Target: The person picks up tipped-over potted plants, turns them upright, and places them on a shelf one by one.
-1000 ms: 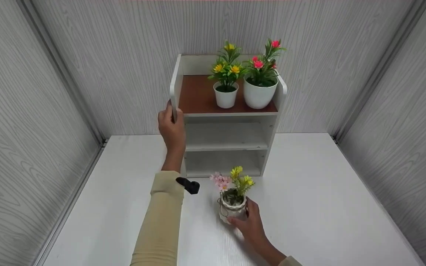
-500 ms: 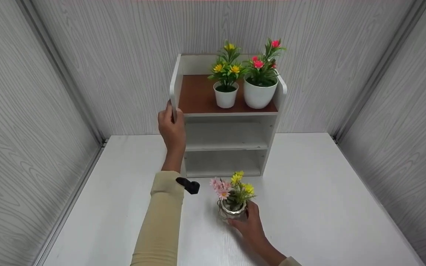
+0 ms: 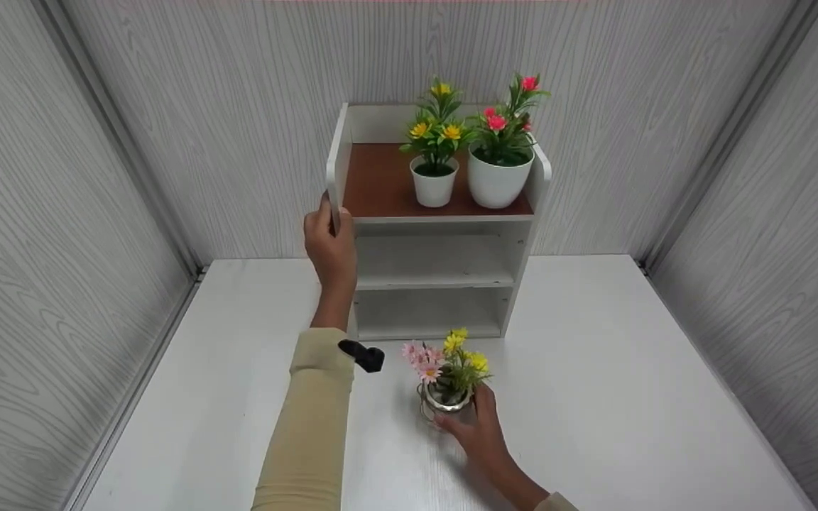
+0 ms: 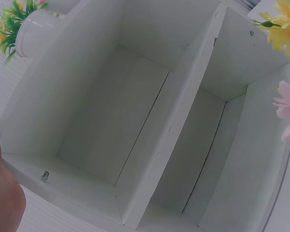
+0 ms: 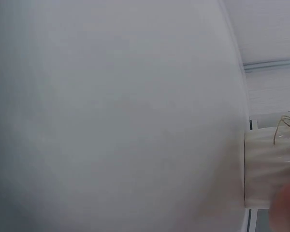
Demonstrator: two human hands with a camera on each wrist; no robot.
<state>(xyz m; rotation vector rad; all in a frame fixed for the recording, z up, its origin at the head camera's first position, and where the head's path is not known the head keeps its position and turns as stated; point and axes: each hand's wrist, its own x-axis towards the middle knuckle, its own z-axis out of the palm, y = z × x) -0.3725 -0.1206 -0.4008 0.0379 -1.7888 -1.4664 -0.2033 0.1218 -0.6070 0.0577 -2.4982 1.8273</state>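
My left hand grips the front edge of the left side panel of a white shelf unit, with the thumb on its inner face. In the left wrist view, part of that hand shows at the left edge, beside the shelf's bays. In front of the unit, my right hand holds a small whitish flower pot by its right and near sides. Pink flowers and yellow ones rise from it. The right wrist view shows the pot's wall meeting the white tabletop, with twine tied round it.
On the brown top shelf stand a white pot with yellow flowers and a larger white pot with red-pink flowers. Two open bays lie below. Grey wood-grain walls enclose the white table at the back and sides.
The pot in my right hand has tipped toward me: its rim and flowers sit lower in view and less front wall shows. It has hardly moved since half a second ago. My left hand stays put.
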